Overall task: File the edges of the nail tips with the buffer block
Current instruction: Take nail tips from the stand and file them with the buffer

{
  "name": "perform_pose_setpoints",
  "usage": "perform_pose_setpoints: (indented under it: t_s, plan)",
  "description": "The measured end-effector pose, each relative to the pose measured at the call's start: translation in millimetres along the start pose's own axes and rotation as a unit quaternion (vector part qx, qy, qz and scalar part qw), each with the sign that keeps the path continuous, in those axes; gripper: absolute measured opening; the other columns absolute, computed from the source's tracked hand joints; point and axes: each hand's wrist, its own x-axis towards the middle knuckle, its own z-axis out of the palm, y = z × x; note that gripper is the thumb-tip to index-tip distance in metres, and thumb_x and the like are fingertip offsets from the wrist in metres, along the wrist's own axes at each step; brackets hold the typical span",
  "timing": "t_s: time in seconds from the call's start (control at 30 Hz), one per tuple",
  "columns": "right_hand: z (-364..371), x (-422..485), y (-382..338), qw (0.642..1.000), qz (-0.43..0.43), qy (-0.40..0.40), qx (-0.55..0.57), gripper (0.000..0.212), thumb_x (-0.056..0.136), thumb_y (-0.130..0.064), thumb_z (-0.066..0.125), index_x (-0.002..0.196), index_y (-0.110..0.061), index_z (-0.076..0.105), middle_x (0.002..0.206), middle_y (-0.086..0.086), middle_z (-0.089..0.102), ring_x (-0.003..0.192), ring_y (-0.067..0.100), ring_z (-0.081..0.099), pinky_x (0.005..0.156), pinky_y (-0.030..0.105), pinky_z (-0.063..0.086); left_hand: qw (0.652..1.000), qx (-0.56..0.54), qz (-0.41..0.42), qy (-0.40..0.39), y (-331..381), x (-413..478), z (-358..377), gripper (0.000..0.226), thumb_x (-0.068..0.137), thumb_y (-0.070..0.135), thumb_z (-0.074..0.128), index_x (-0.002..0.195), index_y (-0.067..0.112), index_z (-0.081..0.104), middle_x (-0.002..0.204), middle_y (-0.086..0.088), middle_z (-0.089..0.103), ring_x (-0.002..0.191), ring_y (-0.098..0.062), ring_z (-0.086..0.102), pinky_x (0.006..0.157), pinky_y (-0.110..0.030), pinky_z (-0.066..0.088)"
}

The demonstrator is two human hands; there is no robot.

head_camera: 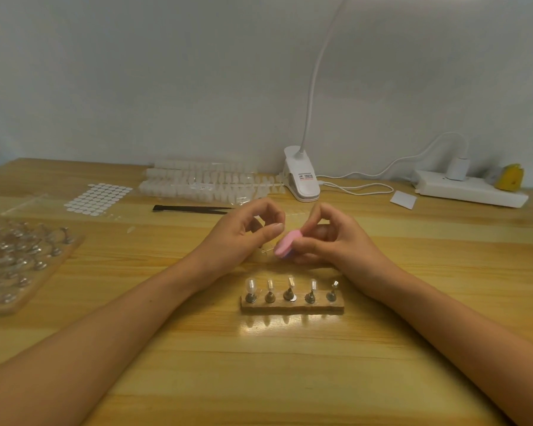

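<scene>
Only print in view: a small label [306,177] on the white clip lamp base [296,162], dark and red lines. Too small and blurred to read.

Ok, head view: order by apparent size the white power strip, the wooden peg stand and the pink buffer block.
1. power strip, wooden stand: look alike, stand nearer, so unranked.
2. buffer block: clearly smallest.

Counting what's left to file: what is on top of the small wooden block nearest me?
Five small metal pegs stand in a row on the small wooden block, four topped with clear nail tips. Nothing covers them; the rightmost peg's top is too small to tell.
</scene>
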Motion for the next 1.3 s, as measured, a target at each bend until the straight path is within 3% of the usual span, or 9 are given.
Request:
perform_pose_setpoints:
  t_s: [0.17,0.3,0.43,0.6,0.77,0.9,1.03,1.17,1.3]
  plan:
    - [-1.1,0.3,-1.5,0.997,-0.005,0.044,0.063,0.023,0.082,-0.008,0.067,0.095,-0.006,0.049,0.095,0.024,0.074,0.092,0.034,0.074,0.073,0.034,0.063,1.000,0.014,0.000,-0.010,0.8,1.2,0.7,0.007,0.094,0.014,0.058,0.091,0.020,0.061,0.092,0.005,0.059,0.075,0.002,0.051,0.066,-0.013,0.043]
    - [1.4,0.4,1.5,0.999,-0.004,-0.032,-0.012,0.021,0.086,-0.005,0.068,0.093,-0.006,0.048,0.096,0.019,0.076,0.090,0.031,0.075,0.068,0.033,0.063,1.000,0.013,0.005,-0.009,1.0,0.7,0.8,0.010,0.095,0.012,0.058,0.090,0.020,0.060,0.091,0.006,0.059,0.078,0.000,0.052,0.068,-0.013,0.043]
    - [-2.8,1.5,0.6,0.998,-0.009,0.030,0.059,0.025,0.081,-0.013,0.069,0.094,-0.008,0.048,0.096,0.020,0.075,0.088,0.030,0.075,0.060,0.026,0.059,1.000,0.011,0.002,-0.011,2.8,0.3,0.2,0.009,0.095,0.014,0.057,0.091,0.021,0.060,0.094,0.003,0.059,0.077,0.002,0.051,0.066,-0.011,0.042]
    - [-4.3,4.3,1.2,0.999,0.010,0.023,0.047,0.027,0.078,-0.015,0.070,0.093,-0.008,0.049,0.095,0.021,0.075,0.088,0.032,0.075,0.059,0.028,0.060,1.000,0.012,0.002,-0.014,3.3,-0.9,-0.2,0.009,0.095,0.014,0.057,0.092,0.022,0.061,0.093,0.005,0.059,0.077,0.001,0.051,0.067,-0.013,0.043]
    - [-1.6,2.0,0.5,0.999,0.002,-0.034,-0.021,0.027,0.084,-0.014,0.069,0.098,-0.003,0.048,0.095,0.017,0.076,0.089,0.032,0.075,0.065,0.034,0.063,0.998,0.048,0.026,-0.014,4.4,-0.1,1.8,0.009,0.095,0.011,0.057,0.091,0.019,0.060,0.089,0.012,0.058,0.077,0.004,0.052,0.068,-0.012,0.043]
    - [-3.1,2.2,-1.2,0.998,0.000,0.026,0.052,0.026,0.081,-0.016,0.069,0.096,-0.006,0.049,0.094,0.019,0.076,0.086,0.031,0.075,0.060,0.028,0.061,1.000,0.017,0.011,-0.001,3.7,-1.1,0.7,0.011,0.096,0.014,0.056,0.091,0.024,0.058,0.091,0.009,0.058,0.074,0.002,0.051,0.064,-0.015,0.045]
    - [-1.3,2.0,0.7,0.999,-0.005,-0.038,-0.011,0.023,0.086,-0.012,0.068,0.096,-0.005,0.049,0.095,0.018,0.076,0.088,0.031,0.075,0.067,0.032,0.062,0.999,0.038,0.026,-0.010,5.2,-0.5,2.0,0.012,0.096,0.011,0.055,0.091,0.022,0.058,0.089,0.013,0.057,0.076,0.005,0.052,0.065,-0.011,0.043]
    - [-4.2,3.2,-0.3,0.997,-0.004,0.029,0.067,0.022,0.083,-0.013,0.068,0.094,-0.008,0.050,0.095,0.022,0.075,0.090,0.035,0.074,0.071,0.036,0.063,1.000,0.007,0.007,-0.004,3.5,-1.0,0.8,0.007,0.097,0.014,0.055,0.093,0.020,0.058,0.085,0.014,0.055,0.069,0.002,0.050,0.059,-0.011,0.041]
    - [-0.9,2.3,0.1,0.999,-0.002,-0.043,-0.018,0.024,0.084,-0.013,0.069,0.096,-0.005,0.050,0.096,0.018,0.076,0.090,0.032,0.075,0.071,0.035,0.063,0.998,0.044,0.028,-0.018,3.5,0.0,2.4,0.009,0.096,0.011,0.056,0.092,0.019,0.059,0.088,0.012,0.057,0.076,0.003,0.052,0.066,-0.012,0.043]
